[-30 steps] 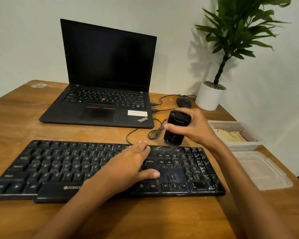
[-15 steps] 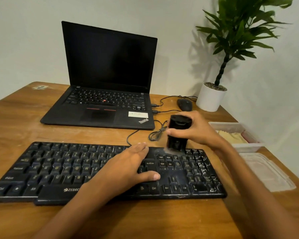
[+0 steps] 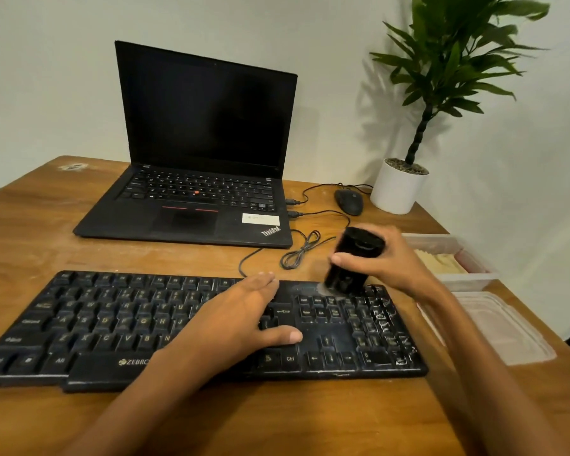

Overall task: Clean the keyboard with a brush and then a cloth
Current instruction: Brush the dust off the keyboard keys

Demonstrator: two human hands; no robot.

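A dusty black keyboard (image 3: 96,324) lies across the near part of the wooden table (image 3: 30,232). My left hand (image 3: 234,320) rests flat on its middle keys, fingers spread, holding nothing. My right hand (image 3: 392,261) grips a stubby black brush (image 3: 352,258), held upright and slightly tilted, its bristle end touching the keyboard's top right edge above the number pad. White dust streaks show on the right-hand keys. A yellowish cloth (image 3: 441,261) lies in a clear plastic box (image 3: 474,281) to the right.
An open black laptop (image 3: 198,179) stands behind the keyboard, with cables (image 3: 300,251) and a black mouse (image 3: 348,200) to its right. A potted plant (image 3: 399,189) is at the back right corner. A clear lid (image 3: 504,330) lies near the table's right edge.
The brush in my right hand has slid slightly along the keyboard's top right edge and tilted. My left hand has stayed on the keys.
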